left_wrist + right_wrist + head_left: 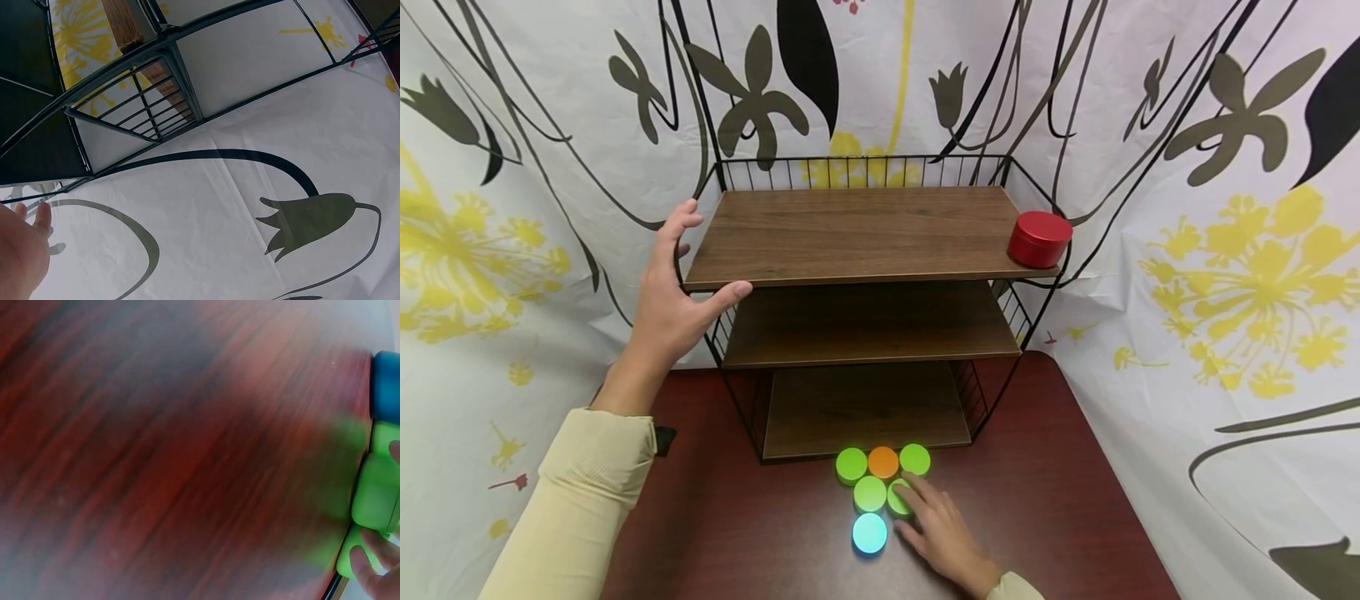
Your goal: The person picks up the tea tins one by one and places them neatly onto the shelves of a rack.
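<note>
My left hand (668,304) is at the front left corner of the top shelf (857,233), fingers up along its side and thumb spread across the front edge. It holds no loose thing; the left wrist view shows only part of it, by the rack's wire frame (181,81). My right hand (946,533) pinches a round green tin (899,499) on the table, thumb on the near side and fingers on the far side. Against that tin stand another green tin (870,495), an orange tin (883,462) and a green tin (915,460). A blue tin (869,534) is nearest me.
A further green tin (852,467) stands at the left end of the back row, before the bottom shelf (865,408). A red tin (1040,239) sits at the top shelf's right end. The middle shelf (872,325) lies between. Patterned cloth (1225,250) surrounds the dark red table (1060,467).
</note>
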`<state>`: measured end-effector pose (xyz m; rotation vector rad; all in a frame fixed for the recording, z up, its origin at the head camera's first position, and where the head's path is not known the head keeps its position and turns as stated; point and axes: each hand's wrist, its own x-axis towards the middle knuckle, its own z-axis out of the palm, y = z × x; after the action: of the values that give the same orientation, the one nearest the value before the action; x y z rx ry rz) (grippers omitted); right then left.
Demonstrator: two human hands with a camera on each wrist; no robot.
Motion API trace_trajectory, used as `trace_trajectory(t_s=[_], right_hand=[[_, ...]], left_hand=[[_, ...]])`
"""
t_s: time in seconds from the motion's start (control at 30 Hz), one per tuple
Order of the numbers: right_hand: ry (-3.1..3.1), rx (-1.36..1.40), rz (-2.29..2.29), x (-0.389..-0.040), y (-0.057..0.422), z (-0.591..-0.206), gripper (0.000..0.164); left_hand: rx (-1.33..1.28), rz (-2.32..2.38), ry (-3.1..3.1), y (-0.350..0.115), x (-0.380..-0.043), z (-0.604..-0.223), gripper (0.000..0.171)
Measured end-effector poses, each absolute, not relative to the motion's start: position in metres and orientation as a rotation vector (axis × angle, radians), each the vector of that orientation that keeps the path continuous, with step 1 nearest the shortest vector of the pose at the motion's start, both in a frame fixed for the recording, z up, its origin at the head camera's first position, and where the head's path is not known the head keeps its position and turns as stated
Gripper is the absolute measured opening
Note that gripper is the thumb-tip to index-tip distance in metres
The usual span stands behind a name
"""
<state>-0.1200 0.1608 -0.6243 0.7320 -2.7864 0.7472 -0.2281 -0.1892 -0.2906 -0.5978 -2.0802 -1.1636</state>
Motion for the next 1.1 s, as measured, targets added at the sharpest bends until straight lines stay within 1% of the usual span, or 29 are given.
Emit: trace_trajectory(t_s=[0.3, 0.53, 0.83, 1.1], right_hand=[[-2.823, 0.702, 0.843, -0.122, 0.16, -0.628, 0.051], [-2.801, 0.712, 0.841, -0.123, 0.161, -0.631, 0.052], [-2.796, 0.715, 0.848, -0.123, 0.161, -0.632, 0.052], [-2.773, 0.757, 0.831, -0.123, 0.162, -0.628, 0.051]], left_hand=[[-0.596, -1.167, -2.08, -0.189, -0.228, -0.29, 0.08], [-0.589, -1.154, -2.084, -0.194, -0.236, -0.296, 0.082], [-0.595, -1.171, -2.079, -0.186, -0.224, -0.287, 0.078], [-0.589, -1.138, -2.088, -0.204, -0.249, -0.307, 0.085]])
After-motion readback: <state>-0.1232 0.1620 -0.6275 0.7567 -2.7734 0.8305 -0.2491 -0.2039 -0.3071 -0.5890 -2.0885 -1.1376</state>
